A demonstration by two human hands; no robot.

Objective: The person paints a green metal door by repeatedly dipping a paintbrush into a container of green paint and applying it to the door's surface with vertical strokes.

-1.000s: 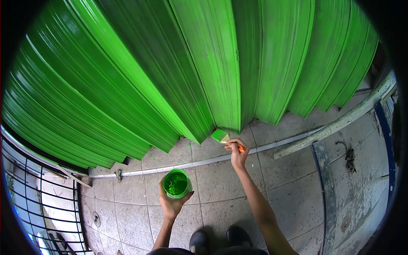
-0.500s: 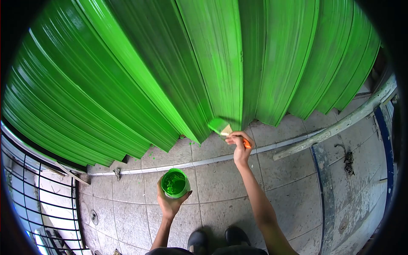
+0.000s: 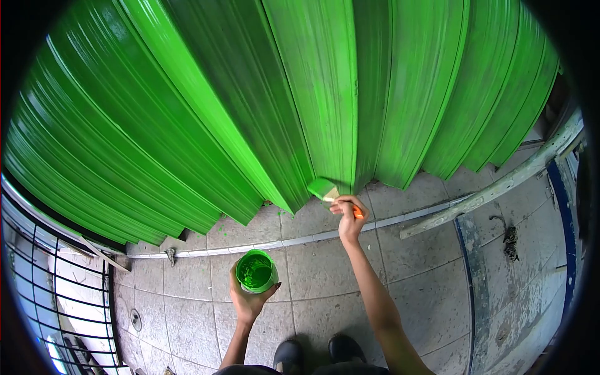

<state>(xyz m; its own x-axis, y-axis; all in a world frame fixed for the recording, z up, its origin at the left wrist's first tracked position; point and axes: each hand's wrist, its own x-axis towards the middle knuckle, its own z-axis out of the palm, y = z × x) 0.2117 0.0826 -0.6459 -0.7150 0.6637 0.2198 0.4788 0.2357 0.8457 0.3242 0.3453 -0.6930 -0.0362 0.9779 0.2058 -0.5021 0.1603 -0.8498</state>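
My right hand (image 3: 350,215) is closed around the orange handle of a paintbrush (image 3: 329,194). Green paint coats its bristles, which are at the bottom edge of the folded green metal shutter (image 3: 331,94); whether they touch it I cannot tell. Lower and to the left, my left hand (image 3: 249,300) grips a paint can (image 3: 257,271) from below and around its sides. Green paint lies inside the can and smears its inner wall. Some shutter panels look darker and duller, while those on the left are glossy.
Grey floor tiles (image 3: 250,215) carry green paint drops under the shutter. A low step edge (image 3: 312,239) crosses the floor. At left stands a black metal grille (image 3: 69,294); at right lies a pale pole (image 3: 494,194). My dark shoes (image 3: 289,355) show at the bottom.
The brush and right hand have shifted very slightly down and left near the shutter's bottom edge. The can stays in my left hand, and the whole view has moved a little.
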